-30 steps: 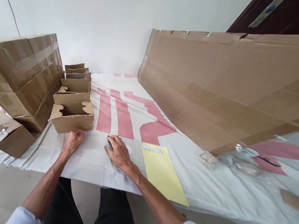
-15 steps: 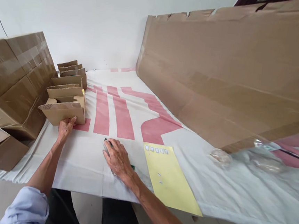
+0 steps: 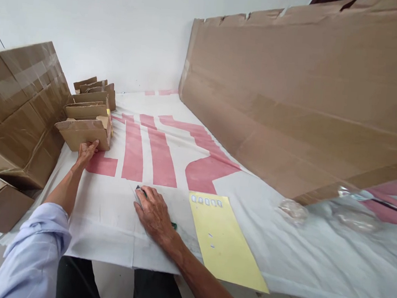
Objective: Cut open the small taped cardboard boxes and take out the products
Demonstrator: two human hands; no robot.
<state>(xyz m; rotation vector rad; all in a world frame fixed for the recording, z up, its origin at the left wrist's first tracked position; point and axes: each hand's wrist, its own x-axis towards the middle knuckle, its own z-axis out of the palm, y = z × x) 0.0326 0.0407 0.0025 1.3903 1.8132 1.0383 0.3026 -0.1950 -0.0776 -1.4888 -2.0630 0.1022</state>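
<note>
At the left of the table, my left hand presses its fingers on the front face of the nearest open cardboard box, the first in a row of small boxes. My right hand rests low over the cloth near the front edge, curled round a dark, thin object whose tip shows past the fingers. A green bit shows beside the wrist. Right of that hand lies a yellow sheet with several small white-and-grey pieces along its top and a couple of slivers lower down.
Large taped cartons stand at the left, with a smaller open box in front. A tall cardboard panel leans along the back right. Clear plastic bundles and a dark-handled tool lie at the right on the tablecloth.
My left hand has moved forward with the nearest box, which now sits closer against the row. My right hand has barely moved.
</note>
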